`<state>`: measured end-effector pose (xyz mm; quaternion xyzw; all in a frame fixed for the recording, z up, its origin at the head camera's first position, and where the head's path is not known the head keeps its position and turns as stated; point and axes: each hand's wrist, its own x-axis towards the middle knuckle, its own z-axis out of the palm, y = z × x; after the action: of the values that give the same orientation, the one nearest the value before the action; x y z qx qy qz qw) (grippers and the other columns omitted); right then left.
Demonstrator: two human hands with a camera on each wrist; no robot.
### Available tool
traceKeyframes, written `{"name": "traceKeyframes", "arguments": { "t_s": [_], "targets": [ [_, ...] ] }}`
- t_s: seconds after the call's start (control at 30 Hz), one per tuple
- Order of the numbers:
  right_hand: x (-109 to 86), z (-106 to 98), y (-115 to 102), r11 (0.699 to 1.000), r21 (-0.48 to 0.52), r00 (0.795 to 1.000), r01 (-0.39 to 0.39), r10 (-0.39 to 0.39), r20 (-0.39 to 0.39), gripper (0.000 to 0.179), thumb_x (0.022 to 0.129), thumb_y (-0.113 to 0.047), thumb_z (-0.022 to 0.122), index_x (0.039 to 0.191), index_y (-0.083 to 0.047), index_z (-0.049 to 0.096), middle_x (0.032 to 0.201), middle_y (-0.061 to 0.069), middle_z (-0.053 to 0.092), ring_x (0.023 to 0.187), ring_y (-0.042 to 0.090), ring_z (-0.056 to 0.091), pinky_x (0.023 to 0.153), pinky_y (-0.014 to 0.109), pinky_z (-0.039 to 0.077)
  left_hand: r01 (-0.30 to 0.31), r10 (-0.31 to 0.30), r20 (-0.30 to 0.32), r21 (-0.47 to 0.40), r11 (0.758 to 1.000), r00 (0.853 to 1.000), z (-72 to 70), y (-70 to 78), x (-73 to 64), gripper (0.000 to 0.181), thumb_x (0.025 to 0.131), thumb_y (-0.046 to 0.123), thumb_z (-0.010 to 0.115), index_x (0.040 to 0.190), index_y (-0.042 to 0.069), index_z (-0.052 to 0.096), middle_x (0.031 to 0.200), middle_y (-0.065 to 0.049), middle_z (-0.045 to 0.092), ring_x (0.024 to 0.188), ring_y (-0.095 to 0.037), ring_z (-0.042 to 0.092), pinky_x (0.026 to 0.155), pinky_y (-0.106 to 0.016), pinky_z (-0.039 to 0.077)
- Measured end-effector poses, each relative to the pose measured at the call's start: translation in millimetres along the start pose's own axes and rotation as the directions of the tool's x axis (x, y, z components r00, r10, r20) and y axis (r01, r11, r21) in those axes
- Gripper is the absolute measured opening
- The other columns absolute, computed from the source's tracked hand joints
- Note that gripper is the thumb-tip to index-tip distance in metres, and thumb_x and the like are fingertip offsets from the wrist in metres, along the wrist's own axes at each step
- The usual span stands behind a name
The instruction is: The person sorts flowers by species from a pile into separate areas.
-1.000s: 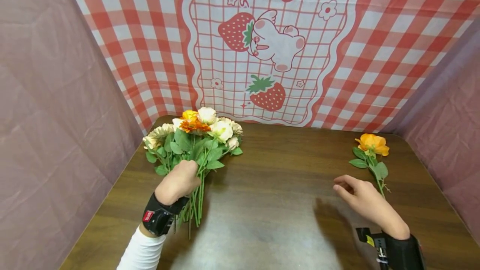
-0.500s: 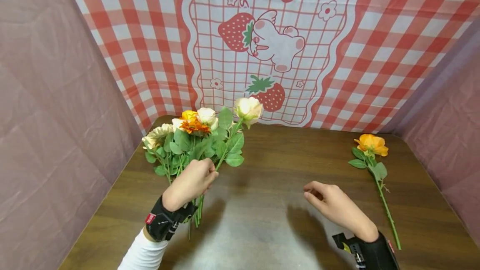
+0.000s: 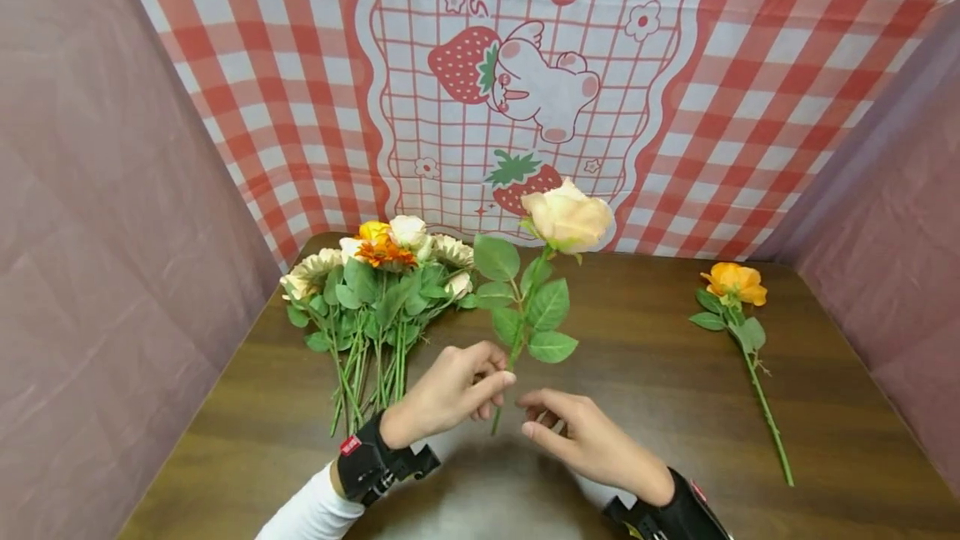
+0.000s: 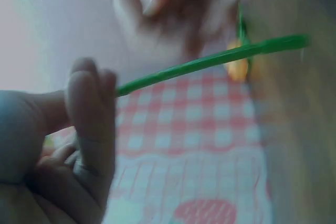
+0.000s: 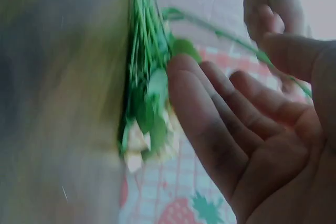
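Note:
A cream rose (image 3: pixel 567 219) with green leaves stands tilted in the middle of the head view, its stem pinched by my left hand (image 3: pixel 453 390). In the left wrist view the green stem (image 4: pixel 194 66) juts out from between thumb and fingers. Just right of the stem's lower end is my right hand (image 3: pixel 592 436), apart from it, fingers loosely bent with nothing in them. The right wrist view shows that right palm (image 5: pixel 278 166) with its fingers spread, the stem passing behind. The left hand covers part of the stem.
A heap of cream, white, yellow and orange flowers (image 3: pixel 386 252) lies at the table's back left, stems toward me. One orange rose (image 3: pixel 735 283) lies alone at the right. Behind the wooden table (image 3: pixel 637 332) hangs a red-and-white checked cloth (image 3: pixel 300 90).
My left hand has lifted the cream rose out of the heap and carried it right to the middle. My right hand has moved left, away from the orange rose, toward the left hand.

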<state>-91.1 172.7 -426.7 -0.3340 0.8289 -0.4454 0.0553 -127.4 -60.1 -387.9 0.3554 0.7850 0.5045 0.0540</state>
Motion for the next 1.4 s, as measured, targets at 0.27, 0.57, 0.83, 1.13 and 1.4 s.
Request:
{"name": "traceKeyframes", "arguments": {
  "t_s": [0.27,0.57,0.83,1.13,1.4],
  "targets": [
    [1.5,15.4,-0.4,0.992,0.047,0.986,0.120,-0.114,-0.121,0.007,0.095,-0.006,0.065,0.100,-0.012,0.067,0.086,0.002,0.070,0.073,0.000,0.060,0.058,0.025,0.053,-0.157,0.156,-0.023,-0.067,0.985,0.987,26.6,-4.0,3.1,0.005,0.098,0.005,0.060,0.098,0.001,0.057,0.069,-0.008,0.068,0.052,0.000,0.058,0.046,-0.019,0.050],
    [-5.3,-9.5,5.4,1.000,-0.029,0.980,0.000,-0.006,-0.201,0.012,0.094,-0.006,0.065,0.105,-0.009,0.068,0.078,-0.001,0.067,0.061,0.004,0.059,0.052,0.024,0.051,-0.110,0.106,0.035,0.167,0.980,0.994,10.8,-7.4,-5.5,0.011,0.099,0.010,0.059,0.109,0.006,0.062,0.075,0.000,0.069,0.061,0.004,0.056,0.056,-0.014,0.047],
    [-27.8,-43.1,13.7,0.981,-0.094,0.908,-0.168,0.117,-0.401,0.018,0.091,0.004,0.066,0.106,-0.005,0.068,0.086,0.003,0.064,0.069,0.009,0.064,0.053,0.024,0.054,0.001,-0.014,0.045,0.268,0.964,0.999,-12.0,-14.8,-29.7,0.015,0.101,0.016,0.058,0.114,0.011,0.062,0.076,0.010,0.065,0.061,0.003,0.054,0.056,-0.018,0.045],
    [-61.5,-83.2,29.3,0.914,-0.231,0.809,-0.335,0.153,-0.567,0.017,0.090,0.006,0.067,0.105,0.000,0.067,0.078,0.005,0.062,0.056,0.006,0.059,0.049,0.021,0.050,0.040,-0.041,-0.005,0.321,0.946,0.999,-26.0,-27.8,-49.9,0.016,0.099,0.015,0.060,0.114,0.010,0.061,0.072,0.011,0.064,0.056,0.002,0.051,0.053,-0.018,0.044],
    [-93.6,-107.9,46.5,0.803,-0.340,0.793,-0.489,0.247,-0.557,0.013,0.092,-0.001,0.067,0.105,0.001,0.069,0.082,0.007,0.066,0.059,0.001,0.053,0.050,0.024,0.042,0.081,-0.070,-0.045,0.364,0.928,0.997,-38.5,-36.9,-62.0,0.016,0.098,0.013,0.061,0.114,0.010,0.062,0.073,0.013,0.063,0.057,0.004,0.051,0.054,-0.019,0.046]
  ]
}}
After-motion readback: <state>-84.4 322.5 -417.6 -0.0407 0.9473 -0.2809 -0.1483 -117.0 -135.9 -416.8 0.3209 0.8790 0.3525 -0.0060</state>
